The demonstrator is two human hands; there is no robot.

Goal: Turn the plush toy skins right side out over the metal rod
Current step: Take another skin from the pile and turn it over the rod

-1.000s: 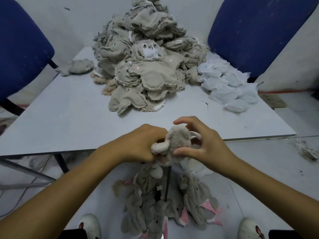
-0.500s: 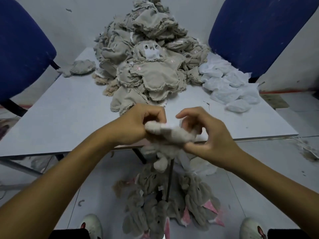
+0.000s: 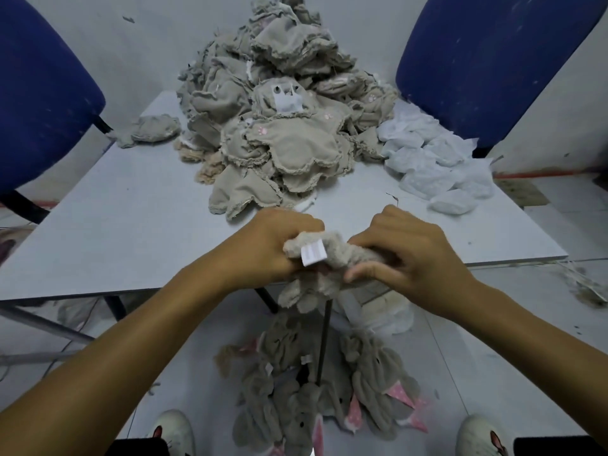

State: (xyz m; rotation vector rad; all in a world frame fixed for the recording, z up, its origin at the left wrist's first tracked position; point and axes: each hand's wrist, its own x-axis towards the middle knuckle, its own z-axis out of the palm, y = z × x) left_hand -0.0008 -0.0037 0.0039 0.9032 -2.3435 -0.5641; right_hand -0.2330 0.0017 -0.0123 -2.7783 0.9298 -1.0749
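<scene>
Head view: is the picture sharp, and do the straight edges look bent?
Head view: the plush skin and both hands, left and right, look fairly sharp; the light is soft, without glare; the table front edge bows and the blue chairs lean outward, which is wide-angle distortion.

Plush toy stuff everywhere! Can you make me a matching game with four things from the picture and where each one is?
Things:
1. tan skin pile
2. white label
3. white pieces
4. finished toys

Places:
A. on the floor, around the metal rod
B. table's right side
C. middle of the table
D. on the toy skin held by both hands

Pairs: 1-C, 2-D, 3-B, 4-A
</scene>
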